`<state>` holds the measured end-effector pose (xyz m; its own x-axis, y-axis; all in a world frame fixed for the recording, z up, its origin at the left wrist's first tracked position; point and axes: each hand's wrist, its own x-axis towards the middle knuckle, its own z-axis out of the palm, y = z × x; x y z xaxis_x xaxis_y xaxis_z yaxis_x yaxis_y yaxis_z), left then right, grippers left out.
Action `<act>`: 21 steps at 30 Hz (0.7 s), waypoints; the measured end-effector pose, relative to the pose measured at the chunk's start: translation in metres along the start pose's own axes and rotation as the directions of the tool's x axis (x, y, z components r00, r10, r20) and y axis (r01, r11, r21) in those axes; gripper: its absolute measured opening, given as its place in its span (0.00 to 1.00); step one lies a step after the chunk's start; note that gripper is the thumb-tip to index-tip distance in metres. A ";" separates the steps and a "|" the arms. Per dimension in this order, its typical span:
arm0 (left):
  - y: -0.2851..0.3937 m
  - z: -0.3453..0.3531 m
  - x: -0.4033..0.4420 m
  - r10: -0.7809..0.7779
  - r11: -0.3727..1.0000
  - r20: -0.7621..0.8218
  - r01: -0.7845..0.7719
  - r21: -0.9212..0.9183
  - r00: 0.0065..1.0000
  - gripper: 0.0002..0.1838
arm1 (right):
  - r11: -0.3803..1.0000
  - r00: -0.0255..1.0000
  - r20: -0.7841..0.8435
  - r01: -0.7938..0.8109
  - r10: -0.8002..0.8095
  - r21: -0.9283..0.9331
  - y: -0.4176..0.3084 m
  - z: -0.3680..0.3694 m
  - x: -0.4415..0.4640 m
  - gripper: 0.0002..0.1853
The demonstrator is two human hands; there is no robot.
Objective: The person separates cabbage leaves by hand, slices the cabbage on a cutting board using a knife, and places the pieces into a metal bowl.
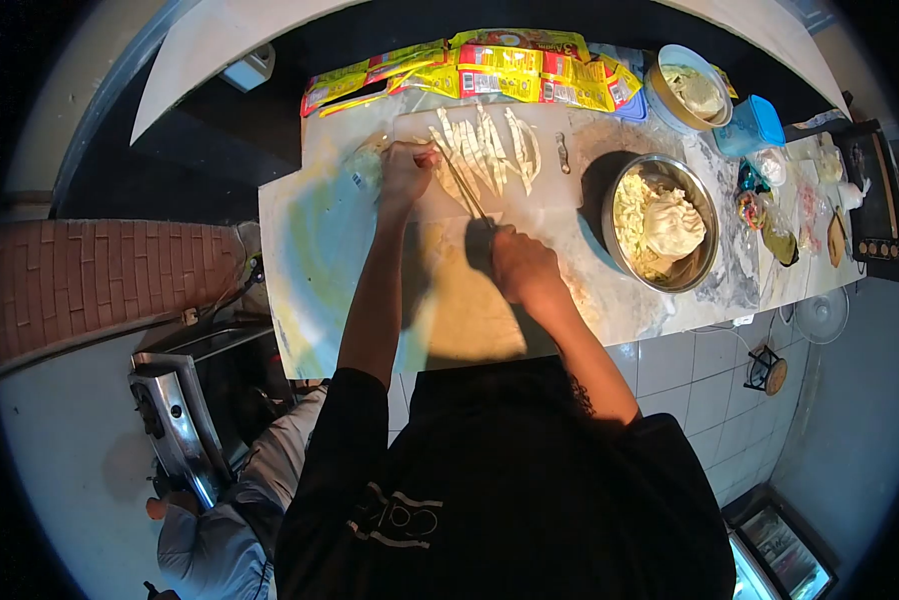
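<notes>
Pale strips (pixel 488 148) lie side by side on a whitish cutting board (pixel 558 190). My right hand (pixel 525 265) is wrapped round the handle of a knife (pixel 460 180), whose blade slants up and left across the leftmost strips. At the board's left edge, my left hand (pixel 407 172) is bent with its fingers drawn together by the blade's tip; what lies under the fingertips is too small to make out. To the right stands a steel bowl (pixel 713 215) with chopped pale pieces and a smooth whitish lump (pixel 674 224).
Yellow and red packets (pixel 500 72) line the counter's back. Another bowl (pixel 692 88), a blue container (pixel 752 126) and small bags (pixel 780 240) stand to the right. A clear plastic bag (pixel 362 172) lies left of the board. A person (pixel 240 500) is at lower left.
</notes>
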<state>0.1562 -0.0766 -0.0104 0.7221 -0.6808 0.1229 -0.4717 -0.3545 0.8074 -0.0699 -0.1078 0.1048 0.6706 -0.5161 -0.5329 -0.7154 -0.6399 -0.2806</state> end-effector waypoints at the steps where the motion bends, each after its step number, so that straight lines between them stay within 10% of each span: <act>1: 0.000 -0.001 0.000 -0.001 1.000 -0.003 0.001 0.002 1.000 0.10 | 1.000 1.000 -0.005 -0.013 0.013 -0.008 -0.001 0.001 -0.005 0.17; 10: -0.014 0.000 0.002 0.100 0.995 -0.030 -0.100 0.009 0.995 0.09 | 1.000 1.000 -0.014 -0.013 0.013 0.012 0.001 0.012 0.004 0.16; 16: -0.028 -0.015 0.005 0.108 0.939 0.225 -0.025 -0.344 0.968 0.16 | 1.000 0.999 -0.033 -0.005 0.005 0.008 0.003 0.015 0.003 0.15; 19: -0.018 -0.012 -0.002 0.061 0.984 0.268 -0.013 -0.175 0.961 0.21 | 1.000 0.999 -0.040 -0.011 0.012 0.028 0.001 0.013 0.003 0.15; 21: -0.011 -0.007 -0.008 0.398 0.893 0.177 -0.424 0.148 0.900 0.23 | 1.000 0.999 -0.040 -0.010 0.011 0.019 0.002 0.014 0.004 0.16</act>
<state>0.1589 -0.0626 -0.0161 0.3728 -0.8671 0.3303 -0.8029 -0.1229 0.5834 -0.0712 -0.1029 0.0911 0.6700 -0.5458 -0.5032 -0.7259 -0.6237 -0.2900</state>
